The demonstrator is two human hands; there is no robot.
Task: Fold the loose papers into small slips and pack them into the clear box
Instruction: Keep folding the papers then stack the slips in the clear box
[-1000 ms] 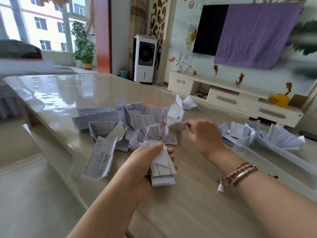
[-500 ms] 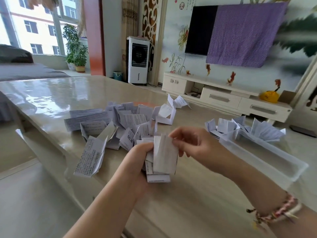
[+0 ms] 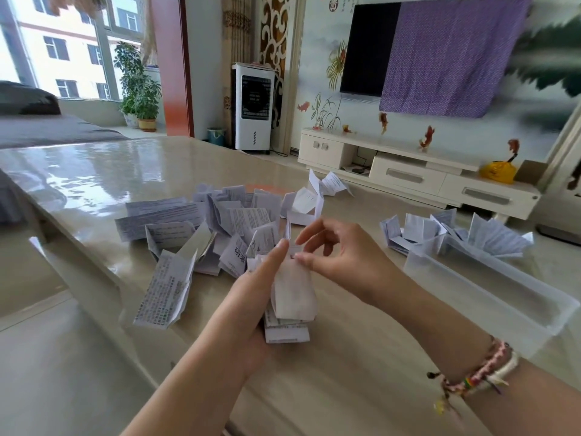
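Slips [image 3: 290, 302] stacked in your left hand [image 3: 248, 313] could spill onto the worktop [image 3: 330, 388] if its curled fingers [image 3: 275, 253] loosen while your right hand [image 3: 342, 259] pinches the top fold.

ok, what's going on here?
A person is folding papers at a table. The left hand grips a stack of folded slips; the right hand pinches the top of the newest slip against it. A loose pile of papers lies behind. The clear box on the right holds slips only at its far end.
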